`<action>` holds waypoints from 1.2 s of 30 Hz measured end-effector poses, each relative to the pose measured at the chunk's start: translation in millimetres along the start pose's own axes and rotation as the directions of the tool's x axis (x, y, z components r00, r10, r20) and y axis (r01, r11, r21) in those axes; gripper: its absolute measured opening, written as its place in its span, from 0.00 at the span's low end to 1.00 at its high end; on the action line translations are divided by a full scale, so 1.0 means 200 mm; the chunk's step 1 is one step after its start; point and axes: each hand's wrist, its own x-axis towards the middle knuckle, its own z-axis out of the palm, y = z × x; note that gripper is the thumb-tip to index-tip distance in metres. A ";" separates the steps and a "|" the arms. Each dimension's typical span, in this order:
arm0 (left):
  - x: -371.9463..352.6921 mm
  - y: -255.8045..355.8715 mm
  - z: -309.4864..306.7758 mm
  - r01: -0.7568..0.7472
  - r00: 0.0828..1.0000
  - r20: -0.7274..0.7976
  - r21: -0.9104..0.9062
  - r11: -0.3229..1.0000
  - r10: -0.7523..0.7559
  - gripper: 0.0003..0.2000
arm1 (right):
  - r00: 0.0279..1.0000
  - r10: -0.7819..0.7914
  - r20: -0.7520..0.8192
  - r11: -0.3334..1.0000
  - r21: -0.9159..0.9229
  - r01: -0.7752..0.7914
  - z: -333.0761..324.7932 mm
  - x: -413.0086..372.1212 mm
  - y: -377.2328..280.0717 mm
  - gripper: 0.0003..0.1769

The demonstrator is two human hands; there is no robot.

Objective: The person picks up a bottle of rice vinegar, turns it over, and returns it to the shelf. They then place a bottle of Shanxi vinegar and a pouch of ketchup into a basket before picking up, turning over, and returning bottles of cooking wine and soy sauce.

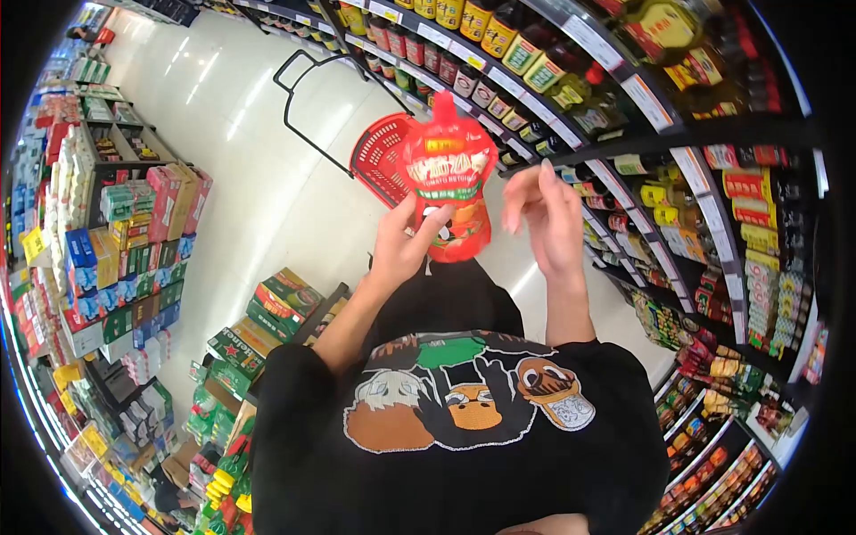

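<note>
A red pouch of tomato ketchup (453,183) with a spout at its top is held upright in front of my body. My left hand (406,239) grips its lower left side, the thumb lying across the front. To the right of the pouch, my right hand (551,214) is raised and apart from it, fingers loosely curved and spread, with nothing in them. Behind the pouch stands a red shopping basket (379,156) on the floor, partly hidden by it. The basket's long black handle (299,89) reaches out to the left.
Shelves (553,116) with bottles and jars curve along the right side, close to my right hand. Stacked boxes (267,312) stand at my left, near my elbow. Farther left is a display of packaged goods (134,241). Pale floor (241,178) runs between.
</note>
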 end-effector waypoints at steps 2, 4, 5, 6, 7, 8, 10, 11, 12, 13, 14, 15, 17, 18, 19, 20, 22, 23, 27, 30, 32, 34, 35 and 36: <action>-0.04 0.11 0.02 0.188 0.981 0.025 -0.322 0.928 -0.190 0.13 | 0.993 -0.087 -0.079 0.990 -0.115 0.077 0.01 -0.08 0.01 0.24; -0.05 0.20 0.01 0.173 0.985 0.070 -0.282 0.944 -0.160 0.13 | 0.942 -0.224 -0.248 0.928 -0.350 0.129 0.04 -0.14 0.09 0.17; -0.06 0.24 0.03 0.139 0.990 0.056 -0.318 0.938 -0.128 0.13 | 0.963 -0.158 -0.217 0.966 -0.238 0.105 0.05 -0.19 0.13 0.15; -0.06 0.27 0.03 0.104 0.995 0.040 -0.353 0.930 -0.096 0.13 | 0.959 -0.173 -0.223 0.964 -0.240 0.118 0.07 -0.24 0.18 0.15; -0.07 0.28 0.02 0.099 0.995 0.052 -0.351 0.931 -0.086 0.13 | 0.966 -0.201 -0.164 0.959 -0.237 0.159 0.11 -0.29 0.24 0.17; -0.07 0.29 0.00 0.122 0.992 0.057 -0.309 0.943 -0.110 0.12 | 0.968 -0.227 -0.108 0.953 -0.230 0.197 0.15 -0.32 0.28 0.20; -0.10 0.31 -0.03 0.150 0.987 0.086 -0.260 0.954 -0.132 0.12 | 0.977 -0.166 -0.133 0.963 -0.236 0.131 0.22 -0.36 0.30 0.21; -0.11 0.32 -0.04 0.158 0.987 0.071 -0.217 0.963 -0.146 0.11 | 0.986 -0.094 -0.140 0.968 -0.243 0.058 0.26 -0.37 0.31 0.23; -0.12 0.33 -0.06 0.166 0.986 0.052 -0.177 0.970 -0.160 0.11 | 0.982 -0.105 -0.154 0.969 -0.240 0.066 0.29 -0.38 0.30 0.23; -0.12 0.32 -0.08 0.168 0.985 0.065 -0.174 0.970 -0.159 0.11 | 0.984 -0.052 -0.173 0.973 -0.230 0.011 0.32 -0.39 0.30 0.23; -0.13 0.30 -0.11 0.070 0.996 0.057 -0.085 0.994 -0.065 0.11 | 0.982 0.007 -0.188 0.974 -0.219 -0.049 0.35 -0.40 0.30 0.23; -0.14 0.29 -0.14 -0.030 0.998 0.055 0.003 1.000 0.030 0.12 | 0.981 0.007 -0.193 0.975 -0.217 -0.050 0.38 -0.41 0.32 0.23; -0.17 0.29 -0.18 0.034 0.996 0.085 -0.025 0.999 -0.032 0.12 | 0.978 -0.079 -0.194 0.985 -0.165 0.047 0.43 -0.42 0.36 0.22; -0.18 0.30 -0.19 0.096 0.989 0.115 -0.049 0.994 -0.090 0.13 | 0.977 -0.079 -0.200 0.985 -0.167 0.045 0.46 -0.43 0.36 0.22; -0.19 0.30 -0.21 0.100 0.988 0.124 -0.054 0.994 -0.093 0.13 | 0.969 -0.096 -0.228 0.978 -0.201 0.050 0.49 -0.45 0.37 0.21; -0.20 0.30 -0.23 0.225 0.963 0.186 -0.158 0.961 -0.194 0.14 | 0.959 -0.115 -0.259 0.971 -0.235 0.053 0.51 -0.47 0.38 0.20; -0.23 0.31 -0.22 0.363 0.916 0.274 -0.256 0.896 -0.293 0.15 | 0.952 -0.112 -0.285 0.974 -0.219 0.049 0.52 -0.51 0.41 0.18; -0.24 0.32 -0.21 0.402 0.905 0.285 -0.333 0.853 -0.316 0.16 | 0.949 -0.113 -0.294 0.978 -0.200 0.054 0.53 -0.54 0.42 0.17; -0.28 0.29 -0.15 0.436 0.895 0.302 -0.428 0.792 -0.329 0.17 | 0.934 -0.146 -0.326 0.967 -0.248 0.065 0.51 -0.63 0.47 0.15; -0.31 0.34 -0.10 0.446 0.880 0.358 -0.394 0.803 -0.313 0.18 | 0.932 -0.123 -0.341 0.963 -0.269 0.028 0.47 -0.72 0.46 0.15; -0.32 0.34 -0.04 0.435 0.882 0.374 -0.420 0.796 -0.285 0.17 | 0.942 -0.119 -0.314 0.964 -0.264 0.034 0.42 -0.77 0.46 0.16; -0.34 0.34 0.02 0.375 0.904 0.371 -0.441 0.815 -0.214 0.16 | 0.934 -0.128 -0.333 0.961 -0.276 0.033 0.39 -0.82 0.47 0.17; -0.35 0.35 0.05 0.373 0.903 0.375 -0.438 0.818 -0.210 0.16 | 0.931 -0.128 -0.342 0.958 -0.286 0.026 0.37 -0.84 0.46 0.20; -0.36 0.37 0.10 0.347 0.913 0.356 -0.426 0.836 -0.198 0.15 | 0.930 -0.132 -0.344 0.959 -0.282 0.032 0.35 -0.87 0.46 0.20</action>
